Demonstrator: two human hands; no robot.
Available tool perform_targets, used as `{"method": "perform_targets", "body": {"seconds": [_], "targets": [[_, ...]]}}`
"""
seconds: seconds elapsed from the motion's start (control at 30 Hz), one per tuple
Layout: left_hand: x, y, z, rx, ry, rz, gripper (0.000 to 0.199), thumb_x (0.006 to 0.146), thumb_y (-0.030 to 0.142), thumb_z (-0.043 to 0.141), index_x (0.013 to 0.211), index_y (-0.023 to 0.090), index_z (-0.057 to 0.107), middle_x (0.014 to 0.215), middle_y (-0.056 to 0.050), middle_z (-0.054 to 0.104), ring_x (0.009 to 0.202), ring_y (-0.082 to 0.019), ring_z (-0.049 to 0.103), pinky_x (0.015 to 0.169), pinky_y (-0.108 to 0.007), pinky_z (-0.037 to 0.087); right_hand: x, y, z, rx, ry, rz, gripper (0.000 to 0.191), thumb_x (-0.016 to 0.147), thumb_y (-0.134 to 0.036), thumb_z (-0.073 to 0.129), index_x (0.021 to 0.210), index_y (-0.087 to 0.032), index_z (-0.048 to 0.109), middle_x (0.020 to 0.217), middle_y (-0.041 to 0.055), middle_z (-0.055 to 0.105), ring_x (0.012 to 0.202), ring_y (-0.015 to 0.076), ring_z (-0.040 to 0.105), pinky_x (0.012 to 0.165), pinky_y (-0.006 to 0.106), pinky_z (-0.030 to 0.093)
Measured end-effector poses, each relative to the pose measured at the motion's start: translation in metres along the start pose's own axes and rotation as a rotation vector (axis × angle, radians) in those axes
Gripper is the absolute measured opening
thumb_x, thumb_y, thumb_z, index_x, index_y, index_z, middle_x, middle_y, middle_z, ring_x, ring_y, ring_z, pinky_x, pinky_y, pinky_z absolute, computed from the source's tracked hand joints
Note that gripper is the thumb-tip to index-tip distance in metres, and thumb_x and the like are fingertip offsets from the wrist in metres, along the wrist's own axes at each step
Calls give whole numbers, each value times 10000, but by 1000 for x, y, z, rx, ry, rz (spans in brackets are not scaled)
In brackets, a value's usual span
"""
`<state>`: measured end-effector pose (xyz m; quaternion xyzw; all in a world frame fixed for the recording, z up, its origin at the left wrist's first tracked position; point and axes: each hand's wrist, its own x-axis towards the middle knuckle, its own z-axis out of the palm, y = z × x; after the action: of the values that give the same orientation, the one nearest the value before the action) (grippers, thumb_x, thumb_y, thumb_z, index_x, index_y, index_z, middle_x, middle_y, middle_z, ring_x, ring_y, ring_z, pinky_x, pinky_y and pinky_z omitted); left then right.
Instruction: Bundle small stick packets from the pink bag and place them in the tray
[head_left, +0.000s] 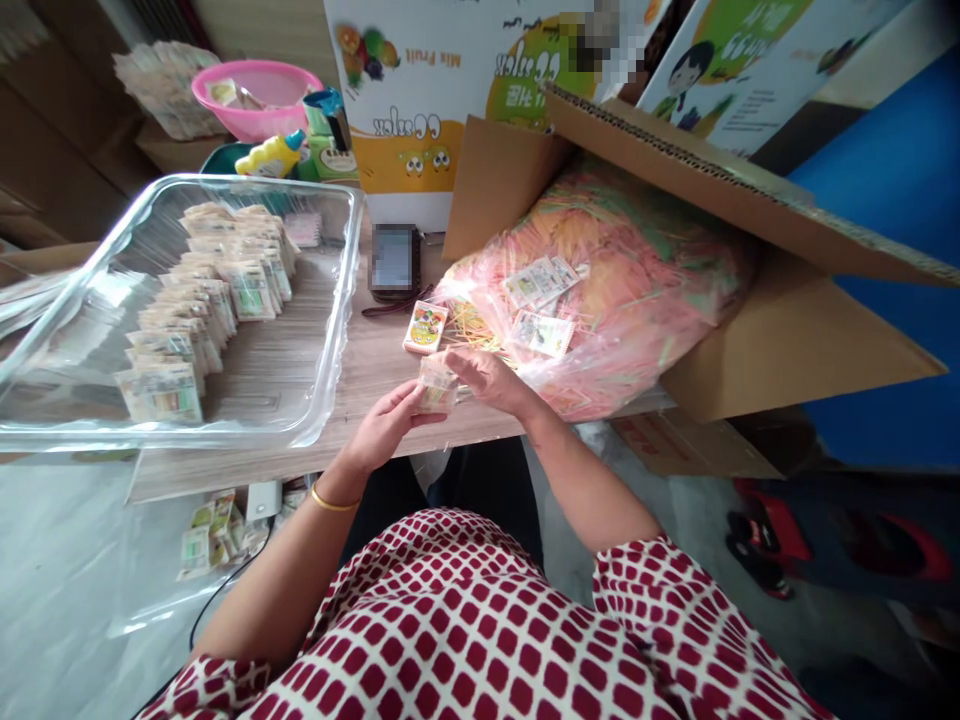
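Both hands are held close together above the near edge of the wood-grain surface. The left hand, gold bangle at the wrist, is curled under a clear packet; the right hand presses on the packet from the right, so the hands hold it between them, just above the surface. A yellow-orange card lies flat just far of the hands. To the right, a clear bag of pink, orange and green strands sits in an open cardboard box, with two printed sachets lying on the bag. To the left, a glass tray holds rows of stacked sachets. A blurred phone lies between tray and bag. More sachets lie below the surface's near edge.
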<state>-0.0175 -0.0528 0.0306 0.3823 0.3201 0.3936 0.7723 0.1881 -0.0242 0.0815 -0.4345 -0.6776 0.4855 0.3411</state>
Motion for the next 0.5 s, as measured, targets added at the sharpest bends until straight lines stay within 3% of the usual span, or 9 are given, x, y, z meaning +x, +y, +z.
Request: {"method": "perform_targets", "body": {"seconds": [0.07,0.17,0.3,0.37,0.43,0.5], "targets": [[0,0,-1,-35,-10,-29,362,955,433,695,1210,180,731,1230,-94,737,1097,-257,710,1026,-474,578,1,2,-2,29,-50,3,602,1000,-684,455,1266,-216,725,1117,58,748,1100,238,679,971,340,522],[-1,1,0,-79,-47,-53,402,944,399,715,1303,220,685,1279,-96,720,1088,-262,723,1006,-461,580,5,4,-4,26,-79,-25,491,974,-615,571,1198,-212,740,1173,65,738,1161,238,664,1010,335,509],[0,2,-2,-17,-72,-98,363,867,289,798,1213,206,728,1243,-95,737,1063,-260,725,895,-381,613,9,0,-7,-33,-22,-43,466,1018,-546,526,1316,-224,683,1350,70,686,1279,235,611,1092,357,455],[2,1,-4,-7,-49,-126,339,845,277,814,1166,195,742,1203,-95,751,1044,-261,728,820,-350,623,9,-1,-9,-93,-116,-21,474,1027,-548,508,1306,-214,695,1332,75,702,1281,248,612,1100,376,448],[4,1,-6,-32,-17,-130,352,833,262,822,1169,192,742,1181,-88,760,1025,-241,732,841,-340,616,10,0,-11,-147,-171,10,462,1014,-544,536,1260,-200,721,1263,80,734,1235,260,636,1075,391,465],[4,0,-7,-68,-1,-119,358,842,254,815,1185,181,743,1189,-87,760,1038,-217,727,942,-349,590,11,5,-13,-156,-34,51,450,1025,-513,519,1276,-191,707,1214,83,745,1162,245,663,1017,379,500]]}}
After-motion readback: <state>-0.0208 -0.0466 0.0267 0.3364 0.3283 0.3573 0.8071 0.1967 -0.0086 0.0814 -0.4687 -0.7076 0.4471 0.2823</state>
